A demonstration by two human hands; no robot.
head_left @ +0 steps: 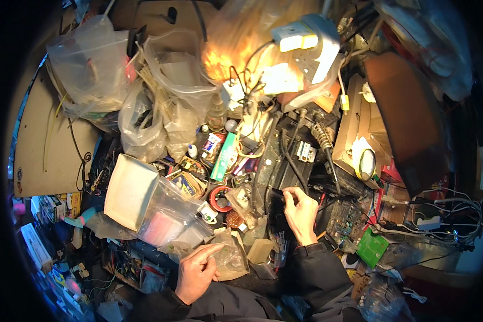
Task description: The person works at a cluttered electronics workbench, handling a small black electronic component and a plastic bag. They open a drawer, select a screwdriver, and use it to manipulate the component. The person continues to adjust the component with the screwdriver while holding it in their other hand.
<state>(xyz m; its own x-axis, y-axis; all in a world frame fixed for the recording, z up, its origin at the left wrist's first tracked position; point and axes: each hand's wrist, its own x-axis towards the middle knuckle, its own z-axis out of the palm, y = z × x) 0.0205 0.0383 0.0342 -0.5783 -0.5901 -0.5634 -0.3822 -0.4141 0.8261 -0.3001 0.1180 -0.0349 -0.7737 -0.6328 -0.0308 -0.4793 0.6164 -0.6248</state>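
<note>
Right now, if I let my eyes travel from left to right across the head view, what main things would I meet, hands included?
Shallow pale cardboard box → the person's left hand → small tan box-shaped piece → the person's right hand → green circuit board → tangled cables.

Crowded worktop (242, 279) with crumpled packet (235, 262), red ring (213, 199), green-white box (223, 156), green board (372, 247).
</note>
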